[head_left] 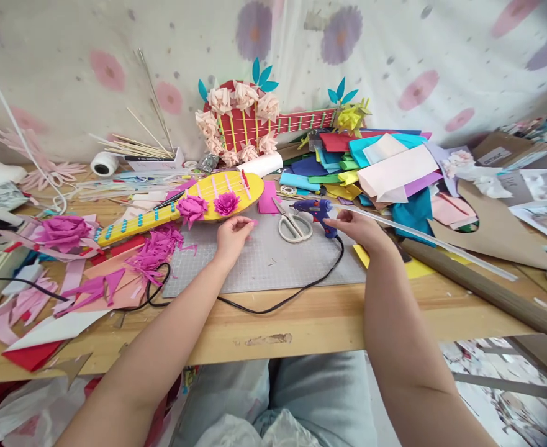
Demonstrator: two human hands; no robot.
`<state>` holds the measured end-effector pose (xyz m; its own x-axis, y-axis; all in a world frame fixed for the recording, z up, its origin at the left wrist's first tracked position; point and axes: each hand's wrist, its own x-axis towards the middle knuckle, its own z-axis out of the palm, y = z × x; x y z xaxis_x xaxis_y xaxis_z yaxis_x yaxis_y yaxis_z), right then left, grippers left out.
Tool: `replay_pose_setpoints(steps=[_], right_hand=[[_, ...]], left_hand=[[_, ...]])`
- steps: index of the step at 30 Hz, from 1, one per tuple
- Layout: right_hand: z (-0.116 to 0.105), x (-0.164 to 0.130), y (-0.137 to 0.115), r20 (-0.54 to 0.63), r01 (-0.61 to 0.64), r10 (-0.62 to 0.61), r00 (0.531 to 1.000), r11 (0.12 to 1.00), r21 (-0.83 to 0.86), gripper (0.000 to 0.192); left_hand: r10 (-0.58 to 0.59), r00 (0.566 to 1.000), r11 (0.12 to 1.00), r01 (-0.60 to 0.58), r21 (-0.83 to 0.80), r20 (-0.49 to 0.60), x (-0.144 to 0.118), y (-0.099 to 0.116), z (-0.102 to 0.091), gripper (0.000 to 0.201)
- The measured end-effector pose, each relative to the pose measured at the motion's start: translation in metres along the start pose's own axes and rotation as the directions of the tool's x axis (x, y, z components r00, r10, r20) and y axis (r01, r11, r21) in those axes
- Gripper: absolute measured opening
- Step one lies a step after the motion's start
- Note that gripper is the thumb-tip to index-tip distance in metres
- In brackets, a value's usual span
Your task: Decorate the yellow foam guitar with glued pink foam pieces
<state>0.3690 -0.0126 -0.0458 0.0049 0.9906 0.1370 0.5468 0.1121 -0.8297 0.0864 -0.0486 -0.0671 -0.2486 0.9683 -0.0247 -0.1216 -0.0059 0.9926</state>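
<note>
My left hand [233,241] is closed in a pinch just below the yellow paper guitar [212,189], with a small bit of pink paper [254,221] showing at its fingertips. Two magenta paper flowers [227,203] sit on the guitar's body. At the right, the fingers of my right hand [357,228] close at the back of a blue glue gun [314,208], its nozzle pointing left. A long clear glue stick [422,237] runs from the gun's rear over that hand. Scissors with white handles [295,227] lie between my hands on the grey cutting mat [259,270].
A black cord [296,292] loops across the mat's front. Magenta paper scraps [156,251] cover the left side. A wooden rod [482,285] lies at right, near coloured paper [394,164]. Behind stands a red flowered guitar [240,127].
</note>
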Motion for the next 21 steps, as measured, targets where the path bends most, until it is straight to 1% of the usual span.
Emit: replay_pose_setpoints(steps=[1,2,3,5,8,10,12,13,14,16,18,21], right_hand=[[0.005,0.004,0.003,-0.052,-0.025,0.021,0.998,0.996,-0.081,0.032],[0.013,0.008,0.005,-0.06,-0.038,0.03,0.998,0.99,-0.138,0.034],[0.02,0.011,0.005,-0.055,-0.044,0.035,0.998,0.985,-0.169,0.035],[0.034,0.016,0.003,-0.042,-0.068,0.062,0.997,0.982,-0.177,0.035],[0.04,0.017,-0.001,-0.094,-0.14,0.13,0.987,0.983,-0.116,0.034],[0.039,0.011,-0.007,-0.087,-0.136,0.138,0.987,0.99,0.03,0.037],[0.04,0.001,-0.018,-0.02,-0.086,0.092,0.996,0.976,0.202,0.04],[0.043,-0.005,-0.024,0.025,-0.058,0.053,0.998,0.964,0.258,0.04],[0.046,-0.01,-0.031,0.082,-0.042,0.02,0.996,0.96,0.278,0.04],[0.057,-0.02,-0.044,0.194,-0.035,-0.017,0.981,0.964,0.263,0.039],[0.067,-0.025,-0.053,0.27,-0.027,-0.039,0.962,0.971,0.236,0.039],[0.076,-0.026,-0.055,0.303,-0.012,-0.048,0.952,0.981,0.194,0.04]], left_hand=[[0.004,1.0,1.0,-0.004,0.0,-0.007,0.003,-0.001,0.0,0.005],[0.005,1.0,1.0,-0.005,0.001,-0.01,0.006,-0.001,0.0,0.006],[0.001,1.0,1.0,-0.001,0.003,-0.009,0.008,-0.002,0.0,0.006],[-0.019,1.0,1.0,0.019,0.009,0.004,0.009,-0.002,0.0,0.007],[-0.068,0.998,0.998,0.068,0.003,0.014,0.007,0.001,-0.002,0.008],[-0.099,0.995,0.995,0.099,-0.018,0.011,0.005,0.003,-0.003,0.009],[-0.119,0.993,0.992,0.119,-0.041,0.004,0.003,0.006,-0.005,0.01],[-0.124,0.992,0.991,0.124,-0.049,0.0,0.002,0.006,-0.005,0.011],[-0.127,0.992,0.991,0.127,-0.053,-0.005,0.002,0.007,-0.005,0.011],[-0.133,0.991,0.99,0.132,-0.05,-0.015,0.001,0.007,-0.005,0.011],[-0.138,0.99,0.99,0.137,-0.038,-0.022,0.001,0.006,-0.004,0.01],[-0.137,0.99,0.99,0.137,-0.024,-0.025,0.001,0.005,-0.004,0.009]])
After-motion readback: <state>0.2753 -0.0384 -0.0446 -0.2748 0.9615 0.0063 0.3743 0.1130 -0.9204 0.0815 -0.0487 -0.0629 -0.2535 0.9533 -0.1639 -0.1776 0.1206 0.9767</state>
